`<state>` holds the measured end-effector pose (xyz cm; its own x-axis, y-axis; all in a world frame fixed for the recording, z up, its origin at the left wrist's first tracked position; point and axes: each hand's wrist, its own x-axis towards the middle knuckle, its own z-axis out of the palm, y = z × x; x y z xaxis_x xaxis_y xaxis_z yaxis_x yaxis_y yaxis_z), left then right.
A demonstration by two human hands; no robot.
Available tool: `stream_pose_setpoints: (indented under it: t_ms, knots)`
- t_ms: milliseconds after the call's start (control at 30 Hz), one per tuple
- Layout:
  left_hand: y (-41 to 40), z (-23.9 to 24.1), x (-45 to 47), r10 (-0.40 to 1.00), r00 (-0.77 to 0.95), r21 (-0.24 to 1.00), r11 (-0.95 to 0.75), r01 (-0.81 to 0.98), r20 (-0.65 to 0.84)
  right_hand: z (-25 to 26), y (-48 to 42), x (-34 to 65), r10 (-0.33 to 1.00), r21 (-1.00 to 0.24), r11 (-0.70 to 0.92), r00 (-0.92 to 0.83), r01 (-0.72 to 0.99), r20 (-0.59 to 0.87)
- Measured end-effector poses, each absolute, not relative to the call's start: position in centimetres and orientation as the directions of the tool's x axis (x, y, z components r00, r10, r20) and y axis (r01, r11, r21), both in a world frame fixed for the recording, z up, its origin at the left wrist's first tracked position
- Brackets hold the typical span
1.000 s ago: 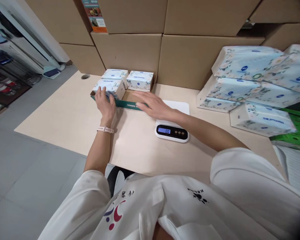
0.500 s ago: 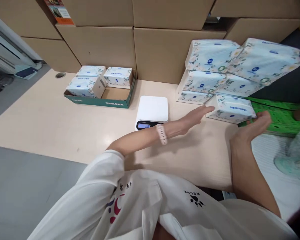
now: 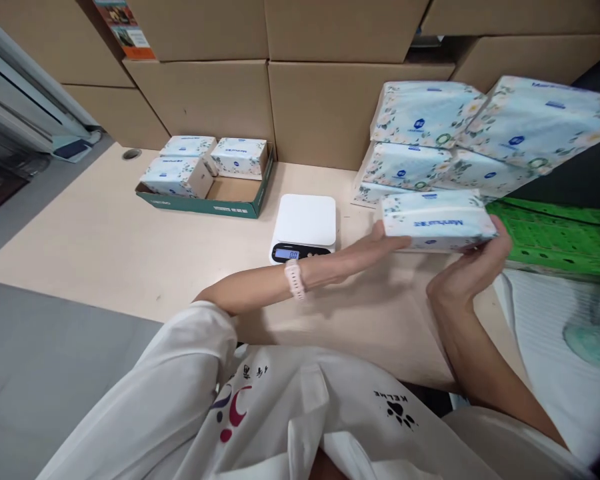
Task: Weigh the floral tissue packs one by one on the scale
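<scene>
Tissue pack [image 3: 437, 221]: right of centre, between both hands, near the stack's front.
Left hand [image 3: 373, 252]: fingers pressed against pack's left end.
Right hand [image 3: 473, 267]: cupped round right end, fingers partly hidden.
Slip risk: end-only hold; uneven squeeze could tip or dent the soft pack.
Tissue stack [image 3: 423, 123]: upper right, close behind; a bump could shift its upper packs.
Digital scale [image 3: 307, 223]: centre; wristband [image 3: 295, 280] just below display, so a low forearm might nudge scale or buttons.
</scene>
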<state>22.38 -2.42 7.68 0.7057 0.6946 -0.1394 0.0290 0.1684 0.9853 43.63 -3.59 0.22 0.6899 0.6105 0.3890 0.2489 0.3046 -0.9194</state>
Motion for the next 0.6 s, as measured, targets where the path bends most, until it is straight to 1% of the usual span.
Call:
stream_pose_setpoints:
  t_ms: [67, 100, 167, 267, 367, 467, 600]
  knots:
    - [-3.0, 8.4, 18.3, 0.762, 0.646, 0.996, 0.087, -0.016, -0.056, 0.9, -3.8, 39.7, 0.626, -0.899, 0.381, 0.656, 0.214, 0.422]
    - [-3.2, 8.7, 16.4, 0.796, 0.603, 0.998, 0.065, -0.011, -0.045, 1.2, -3.8, 37.9, 0.67, -0.897, 0.402, 0.61, 0.181, 0.423]
    - [-3.5, 9.0, 13.2, 0.859, 0.51, 0.999, 0.049, 0.018, -0.052, 1.5, -3.6, 34.6, 0.777, -0.908, 0.406, 0.484, 0.104, 0.403]
    - [-3.9, 9.0, 10.1, 0.913, 0.403, 0.998, 0.044, 0.042, -0.057, 1.6, -3.1, 31.2, 0.857, -0.924, 0.38, 0.358, 0.045, 0.37]
    - [-4.1, 8.4, 8.4, 0.939, 0.333, 0.996, 0.07, 0.054, -0.084, 1.0, -2.7, 29.0, 0.893, -0.943, 0.326, 0.307, 0.061, 0.328]
    - [-3.9, 8.0, 7.5, 0.949, 0.296, 0.994, 0.093, 0.056, -0.105, 0.2, -2.7, 27.6, 0.908, -0.951, 0.306, 0.288, 0.043, 0.306]
    - [-3.4, 7.7, 6.7, 0.957, 0.282, 0.997, 0.057, 0.045, -0.067, -0.5, -2.8, 27.2, 0.925, -0.96, 0.279, 0.269, 0.003, 0.269]
